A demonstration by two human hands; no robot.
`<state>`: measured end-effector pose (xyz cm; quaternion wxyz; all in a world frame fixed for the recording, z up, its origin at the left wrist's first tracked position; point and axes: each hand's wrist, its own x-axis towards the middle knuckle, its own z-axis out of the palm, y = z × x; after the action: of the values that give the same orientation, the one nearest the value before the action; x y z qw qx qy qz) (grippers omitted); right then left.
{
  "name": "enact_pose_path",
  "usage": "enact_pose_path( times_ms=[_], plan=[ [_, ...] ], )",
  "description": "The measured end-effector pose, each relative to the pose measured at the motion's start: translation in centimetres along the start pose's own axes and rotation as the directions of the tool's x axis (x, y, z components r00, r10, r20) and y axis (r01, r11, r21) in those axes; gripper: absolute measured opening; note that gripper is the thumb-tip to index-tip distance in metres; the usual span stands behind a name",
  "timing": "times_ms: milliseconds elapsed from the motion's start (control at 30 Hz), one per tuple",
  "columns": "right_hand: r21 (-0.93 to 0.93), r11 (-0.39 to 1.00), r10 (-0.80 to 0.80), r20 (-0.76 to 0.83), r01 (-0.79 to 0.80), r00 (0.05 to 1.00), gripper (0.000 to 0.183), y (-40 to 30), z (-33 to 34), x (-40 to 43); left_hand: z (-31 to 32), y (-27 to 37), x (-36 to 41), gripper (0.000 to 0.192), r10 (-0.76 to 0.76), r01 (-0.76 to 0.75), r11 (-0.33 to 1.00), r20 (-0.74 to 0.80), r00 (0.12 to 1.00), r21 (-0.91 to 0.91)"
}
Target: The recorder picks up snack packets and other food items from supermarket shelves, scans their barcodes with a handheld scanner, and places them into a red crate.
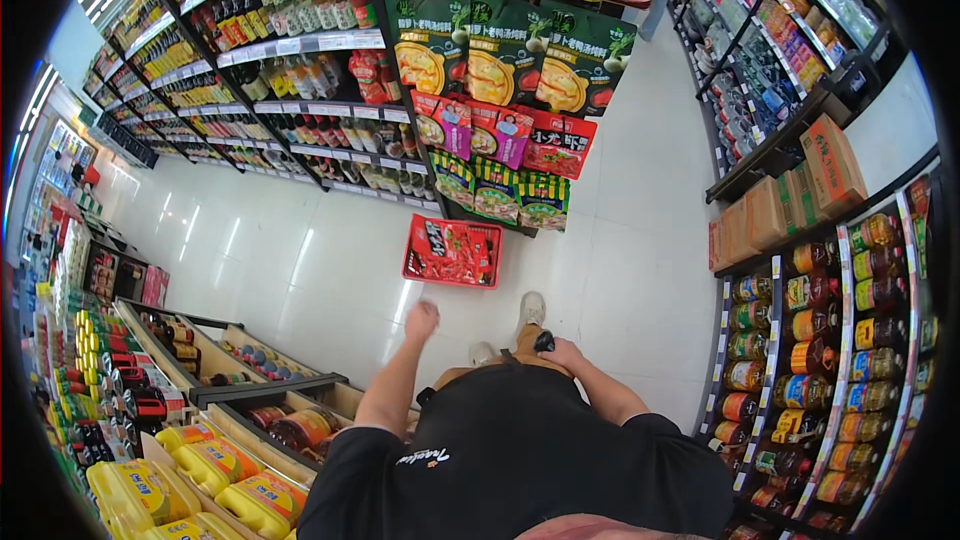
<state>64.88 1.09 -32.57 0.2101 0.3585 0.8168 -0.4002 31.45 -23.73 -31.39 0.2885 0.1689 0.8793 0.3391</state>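
Note:
My left hand (422, 321) hangs in the air over the pale tiled floor, its fingers curled in and no object visible in it. A red plastic basket (489, 281) stands on the floor just ahead of that hand, with several red printed food packets (457, 249) inside. Close to my right thigh, my right hand (564, 355) grips a small black object (544, 340); what it is cannot be made out. Beyond the basket, green soup-seasoning pouches (501, 52) and red seasoning packets (559, 144) hang in rows on a shelf end.
Tall shelves of sauce bottles (322, 79) line the left side. Shelves of cooking-oil bottles (806, 390) and cardboard cartons (832, 165) stand at right. Behind my left arm are low wooden bins (255, 390) and yellow jugs (210, 465). Tiled floor (630, 240) runs between the shelves.

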Motion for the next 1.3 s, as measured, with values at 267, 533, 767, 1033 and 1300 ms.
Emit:
enact_pose_path(
  times_ms=[267,533,767,1033,1300],
  plan=[
    [-0.047,0.999,0.012,0.011,-0.011,1.0,0.069,-1.0,-0.8,1.3,2.1,-14.4,-22.3,0.042,-0.425,0.425,0.905,-0.062,0.903,-0.01],
    [-0.203,0.974,-0.071,0.17,0.106,0.983,0.07,-4.7,-0.5,3.4,3.7,-17.0,-25.4,0.047,-0.603,0.594,0.794,0.053,0.796,0.131],
    [-0.284,0.917,-0.235,0.183,0.28,0.955,0.076,-5.3,3.0,4.0,2.8,-12.1,-21.3,0.041,-0.546,0.532,0.834,0.069,0.835,0.148],
    [-0.198,0.947,-0.202,0.24,0.252,0.949,0.074,-2.3,2.5,2.4,1.4,-8.8,-19.0,0.037,-0.334,0.33,0.936,0.009,0.943,0.12],
    [-0.212,0.967,-0.1,0.188,0.139,0.977,0.073,-2.1,1.5,1.8,2.6,-8.0,-20.8,0.038,-0.374,0.367,0.923,0.036,0.927,0.116]
  ],
)
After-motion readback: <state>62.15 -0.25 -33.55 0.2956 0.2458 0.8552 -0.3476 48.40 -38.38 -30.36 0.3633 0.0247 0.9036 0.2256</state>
